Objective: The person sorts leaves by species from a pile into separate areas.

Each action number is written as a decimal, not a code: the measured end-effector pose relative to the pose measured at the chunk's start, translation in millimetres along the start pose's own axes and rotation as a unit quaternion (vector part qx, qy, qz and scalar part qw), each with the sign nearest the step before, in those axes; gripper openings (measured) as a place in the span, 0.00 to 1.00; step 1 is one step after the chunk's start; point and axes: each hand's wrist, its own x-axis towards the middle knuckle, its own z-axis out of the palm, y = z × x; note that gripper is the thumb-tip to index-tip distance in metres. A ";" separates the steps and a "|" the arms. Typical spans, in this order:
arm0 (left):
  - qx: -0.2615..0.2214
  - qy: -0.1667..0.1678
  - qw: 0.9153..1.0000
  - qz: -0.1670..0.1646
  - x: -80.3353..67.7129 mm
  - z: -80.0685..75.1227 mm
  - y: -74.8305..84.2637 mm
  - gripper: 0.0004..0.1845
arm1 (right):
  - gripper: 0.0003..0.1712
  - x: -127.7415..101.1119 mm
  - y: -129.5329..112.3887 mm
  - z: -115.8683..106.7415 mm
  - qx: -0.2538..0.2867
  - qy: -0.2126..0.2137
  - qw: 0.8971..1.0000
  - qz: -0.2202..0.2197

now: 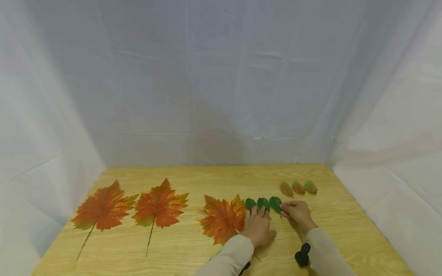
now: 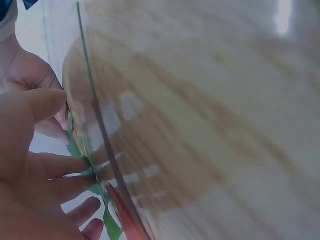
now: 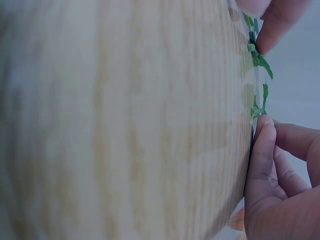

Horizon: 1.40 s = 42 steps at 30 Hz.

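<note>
Three small green leaves (image 1: 263, 202) lie in a row on the wooden table (image 1: 207, 253). My left hand (image 1: 257, 226) rests flat with straight fingers; its fingertips touch the left and middle green leaves, and its palm covers part of an orange maple leaf (image 1: 221, 218). My right hand (image 1: 297, 213) has curled fingers and pinches the edge of the rightmost green leaf (image 1: 275, 203). In the left wrist view my left hand (image 2: 30, 190) spreads over the green leaves (image 2: 75, 147). The right wrist view shows my right hand (image 3: 280, 190) beside the green leaves (image 3: 260, 62).
Two more large orange maple leaves (image 1: 103, 209) (image 1: 159, 205) lie on the table's left half. Three small reddish-green leaves (image 1: 297, 187) sit in a row behind my right hand. White cloth walls (image 1: 221, 96) close in the back and both sides.
</note>
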 end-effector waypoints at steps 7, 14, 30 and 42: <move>-0.039 -0.002 0.999 -0.006 0.5 -1.4 -3.9 0.31 | 0.19 0.7 -0.5 2.3 -0.004 -0.002 1.000 0.000; -0.058 0.003 0.998 -0.011 -2.6 -5.3 -6.8 0.30 | 0.19 1.5 0.9 3.0 -0.004 -0.009 1.000 -0.011; -0.177 0.039 0.982 0.043 -37.3 -65.1 -107.3 0.32 | 0.18 -0.6 -0.3 2.8 -0.007 -0.006 1.000 -0.015; -0.178 0.121 0.976 -0.025 -121.5 -73.4 -266.9 0.35 | 0.21 -4.8 0.3 -2.2 0.002 -0.017 1.000 -0.016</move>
